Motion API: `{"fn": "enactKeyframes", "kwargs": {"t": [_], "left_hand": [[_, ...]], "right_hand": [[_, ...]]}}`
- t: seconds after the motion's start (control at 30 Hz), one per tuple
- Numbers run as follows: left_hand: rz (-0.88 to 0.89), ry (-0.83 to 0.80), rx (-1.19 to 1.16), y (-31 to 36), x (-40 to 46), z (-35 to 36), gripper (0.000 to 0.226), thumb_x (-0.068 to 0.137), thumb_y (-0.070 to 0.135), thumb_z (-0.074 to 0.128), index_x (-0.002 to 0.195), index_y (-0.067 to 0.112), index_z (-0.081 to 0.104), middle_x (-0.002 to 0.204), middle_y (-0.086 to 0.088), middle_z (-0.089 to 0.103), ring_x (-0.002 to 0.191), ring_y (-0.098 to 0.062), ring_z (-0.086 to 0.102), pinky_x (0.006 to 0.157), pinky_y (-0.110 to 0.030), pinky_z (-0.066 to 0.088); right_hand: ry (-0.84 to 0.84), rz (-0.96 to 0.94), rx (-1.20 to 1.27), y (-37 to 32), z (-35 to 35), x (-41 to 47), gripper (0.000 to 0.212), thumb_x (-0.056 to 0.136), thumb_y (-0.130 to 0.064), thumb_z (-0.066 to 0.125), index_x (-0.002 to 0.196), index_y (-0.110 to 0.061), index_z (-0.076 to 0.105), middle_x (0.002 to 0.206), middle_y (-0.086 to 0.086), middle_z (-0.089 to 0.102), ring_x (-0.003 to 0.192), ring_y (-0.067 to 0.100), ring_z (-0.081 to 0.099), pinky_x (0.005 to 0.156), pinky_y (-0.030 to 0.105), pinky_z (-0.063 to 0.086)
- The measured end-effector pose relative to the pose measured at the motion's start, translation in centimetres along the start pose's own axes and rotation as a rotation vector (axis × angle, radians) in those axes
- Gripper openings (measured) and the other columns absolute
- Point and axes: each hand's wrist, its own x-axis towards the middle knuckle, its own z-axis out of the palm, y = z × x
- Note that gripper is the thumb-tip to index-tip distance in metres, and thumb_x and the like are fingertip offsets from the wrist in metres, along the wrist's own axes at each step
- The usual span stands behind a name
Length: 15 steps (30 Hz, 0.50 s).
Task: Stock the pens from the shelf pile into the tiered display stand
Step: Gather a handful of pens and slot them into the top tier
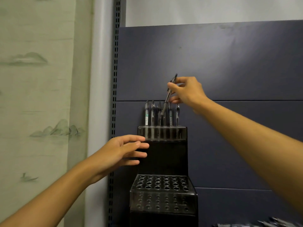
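Pen (pixel 168 94) tilted above the display stand's (pixel 164 158) top row, pinched by the right hand (pixel 186 92); left hand (pixel 126 151), fingers relaxed, touched the stand's side.

A dark blue-grey back panel (pixel 213 63) of a shelving unit filled the right side, split by horizontal seams. A slotted metal upright (pixel 116 63) ran along its left edge. Left of that hung pale green wallpaper (pixel 36 79) printed with faint misty mountains.

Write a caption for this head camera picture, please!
Right hand lowers a pen into the display stand's top tier.
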Motion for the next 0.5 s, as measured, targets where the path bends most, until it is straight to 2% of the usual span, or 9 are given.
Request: {"fn": "enactKeyframes", "kwargs": {"t": [0.07,0.27,0.5], "left_hand": [[-0.001,0.017,0.001,-0.1,-0.1,-0.4,0.026,0.099,0.020,0.053,0.123,0.020,0.062,0.113,0.004,0.074,0.102,-0.018,0.072,0.088,-0.035,0.058],[0.000,0.030,0.001,-0.3,-0.3,-0.7,0.024,0.099,0.019,0.053,0.121,0.019,0.062,0.112,0.003,0.075,0.101,-0.019,0.073,0.087,-0.035,0.058],[0.003,0.034,0.008,-0.4,-0.6,-1.0,0.023,0.099,0.018,0.053,0.119,0.020,0.063,0.112,0.003,0.075,0.100,-0.019,0.073,0.086,-0.036,0.057]], "right_hand": [[-0.011,0.004,-0.031,0.5,0.1,0.1,0.032,0.096,-0.025,0.064,0.122,-0.006,0.064,0.094,0.008,0.071,0.055,0.013,0.069,0.059,0.025,0.061],[-0.057,0.009,-0.096,1.5,1.4,-0.3,0.040,0.096,-0.026,0.063,0.131,-0.008,0.061,0.104,0.010,0.072,0.070,0.019,0.074,0.063,0.026,0.062],[-0.121,-0.001,-0.160,1.4,2.8,-0.6,0.044,0.093,-0.028,0.067,0.132,-0.009,0.059,0.095,0.010,0.072,0.069,0.017,0.073,0.063,0.026,0.062]]}}
